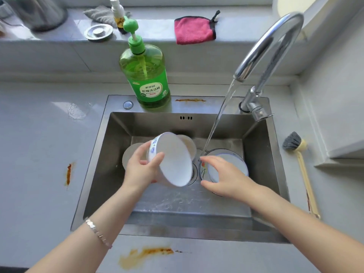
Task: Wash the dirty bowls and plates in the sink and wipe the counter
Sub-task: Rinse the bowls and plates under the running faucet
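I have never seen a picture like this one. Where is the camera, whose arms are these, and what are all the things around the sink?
There is no machine here. The one picture comes from a camera worn on a person's head, looking down, so the two bare arms are that person's own.

The left hand holds a white bowl with a blue pattern, tilted over the steel sink. The right hand reaches onto another bowl that sits on a plate in the sink; whether it grips it yet is unclear. More dishes lie behind. Water runs from the tap.

On the sink's back edge stands a green bottle of dish soap. A dish brush lies on the counter at the right, and a pink cloth on the ledge. Brown stains mark the counter.
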A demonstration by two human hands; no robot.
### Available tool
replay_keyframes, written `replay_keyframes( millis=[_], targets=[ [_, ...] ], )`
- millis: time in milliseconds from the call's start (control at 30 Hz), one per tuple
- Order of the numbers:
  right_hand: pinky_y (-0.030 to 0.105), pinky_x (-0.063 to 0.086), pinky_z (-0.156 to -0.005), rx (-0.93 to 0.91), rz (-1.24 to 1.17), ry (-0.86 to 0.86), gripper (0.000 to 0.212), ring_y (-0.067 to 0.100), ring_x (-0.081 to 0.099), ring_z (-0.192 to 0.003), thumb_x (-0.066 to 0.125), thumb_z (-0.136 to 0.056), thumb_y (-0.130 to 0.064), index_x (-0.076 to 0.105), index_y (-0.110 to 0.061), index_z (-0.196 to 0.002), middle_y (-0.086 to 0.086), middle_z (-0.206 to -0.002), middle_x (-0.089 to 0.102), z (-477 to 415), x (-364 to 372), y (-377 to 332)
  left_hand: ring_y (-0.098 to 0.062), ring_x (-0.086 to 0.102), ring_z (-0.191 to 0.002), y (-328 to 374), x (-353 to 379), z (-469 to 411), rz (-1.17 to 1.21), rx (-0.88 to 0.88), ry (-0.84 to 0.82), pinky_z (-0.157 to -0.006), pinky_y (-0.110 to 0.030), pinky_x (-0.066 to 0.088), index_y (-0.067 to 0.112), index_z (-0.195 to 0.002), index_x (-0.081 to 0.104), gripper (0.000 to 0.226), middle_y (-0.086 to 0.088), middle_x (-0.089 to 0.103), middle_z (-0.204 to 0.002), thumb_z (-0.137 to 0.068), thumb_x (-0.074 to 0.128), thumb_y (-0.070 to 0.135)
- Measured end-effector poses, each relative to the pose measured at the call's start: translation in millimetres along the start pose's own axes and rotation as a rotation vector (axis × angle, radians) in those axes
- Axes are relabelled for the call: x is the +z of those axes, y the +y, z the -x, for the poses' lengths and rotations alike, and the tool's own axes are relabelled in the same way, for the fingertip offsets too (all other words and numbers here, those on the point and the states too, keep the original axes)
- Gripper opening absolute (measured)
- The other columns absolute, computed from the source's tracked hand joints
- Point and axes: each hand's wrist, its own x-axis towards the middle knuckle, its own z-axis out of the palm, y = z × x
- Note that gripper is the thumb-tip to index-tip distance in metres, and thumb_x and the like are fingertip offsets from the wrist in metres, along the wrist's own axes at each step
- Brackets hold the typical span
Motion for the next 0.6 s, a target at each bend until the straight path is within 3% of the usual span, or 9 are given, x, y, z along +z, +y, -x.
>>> replay_keyframes(
  millis=[67,133,200,267,367,433,533,600],
  targets=[
    [0.006,0.009,-0.106,-0.131,0.062,-0.046,0.076,0.004,0.019,-0.14,0.063,-0.084,-0.027,0.022,-0.019,-0.147,-0.008,-0.153,0.023,-6.2,-8.7,-5.0,-0.015,0.064,-0.075,17.8,21.9,-0.3,0.127,-0.011,-0.033,-0.047,-0.024,0.055,0.033,-0.122,0.053,0.038,-0.007,0.064,-0.087,-0.088,0.062,0.02],
    [0.002,0.008,-0.102,-0.213,0.063,-0.07,0.079,0.003,0.021,-0.139,0.064,-0.084,-0.025,0.019,-0.02,-0.148,-0.014,-0.15,0.027,-13.7,-14.3,-11.4,-0.009,0.063,-0.066,35.1,41.8,-2.8,0.209,0.032,-0.054,-0.048,-0.025,0.055,0.033,-0.122,0.053,0.037,-0.004,0.062,-0.081,-0.089,0.059,0.017],
    [0.006,0.026,-0.099,-0.254,-0.082,-0.056,0.071,0.004,0.04,-0.126,0.066,-0.081,-0.018,0.032,-0.031,-0.142,-0.022,-0.132,0.049,-20.4,-19.1,-17.5,-0.013,0.064,-0.065,50.4,55.4,-8.4,0.25,0.069,-0.067,-0.056,-0.033,0.058,0.032,-0.122,0.054,0.037,-0.003,0.063,-0.078,-0.089,0.057,0.015],
    [0.018,0.04,-0.098,-0.329,-0.137,-0.019,0.067,0.004,0.052,-0.117,0.066,-0.079,-0.016,0.038,-0.046,-0.133,-0.018,-0.125,0.059,-22.5,-30.4,-13.1,-0.02,0.065,-0.069,63.2,61.0,-17.4,0.226,0.098,-0.105,-0.065,-0.042,0.059,0.034,-0.12,0.055,0.038,-0.005,0.065,-0.077,-0.089,0.057,0.013],
    [0.031,0.048,-0.095,-0.585,0.394,0.102,0.064,0.018,0.061,-0.112,0.071,-0.063,-0.014,0.059,-0.024,-0.125,-0.001,-0.125,0.062,-42.6,-56.5,29.2,-0.009,0.066,-0.061,75.5,57.3,-31.1,0.158,0.101,-0.194,-0.061,-0.041,0.06,0.035,-0.121,0.056,0.04,0.003,0.067,-0.073,-0.088,0.056,0.012],
    [0.032,0.043,-0.099,-0.622,0.706,0.142,0.064,0.021,0.064,-0.107,0.081,-0.049,-0.011,0.068,-0.02,-0.111,0.0,-0.119,0.066,-58.8,-73.3,54.9,-0.008,0.065,-0.057,79.7,57.1,-34.3,0.126,0.094,-0.243,-0.057,-0.039,0.06,0.035,-0.121,0.056,0.042,0.0,0.067,-0.075,-0.087,0.056,0.011],
    [0.043,0.05,-0.09,-0.524,0.717,0.191,0.068,0.025,0.066,-0.104,0.083,-0.046,-0.01,0.068,-0.012,-0.112,0.006,-0.116,0.067,-63.7,-63.0,41.8,-0.011,0.064,-0.067,80.1,62.4,-35.9,0.191,0.058,-0.2,-0.058,-0.04,0.06,0.035,-0.118,0.057,0.038,0.001,0.066,-0.089,-0.087,0.056,0.013],
    [0.042,0.047,-0.095,-0.535,0.444,0.139,0.065,0.022,0.057,-0.118,0.073,-0.067,-0.009,0.054,-0.009,-0.129,0.008,-0.132,0.056,-57.0,-44.8,23.3,-0.018,0.063,-0.076,77.0,61.6,-37.4,0.212,0.032,-0.17,-0.055,-0.038,0.059,0.035,-0.116,0.059,0.036,-0.002,0.065,-0.104,-0.087,0.056,0.016]
  ],
)
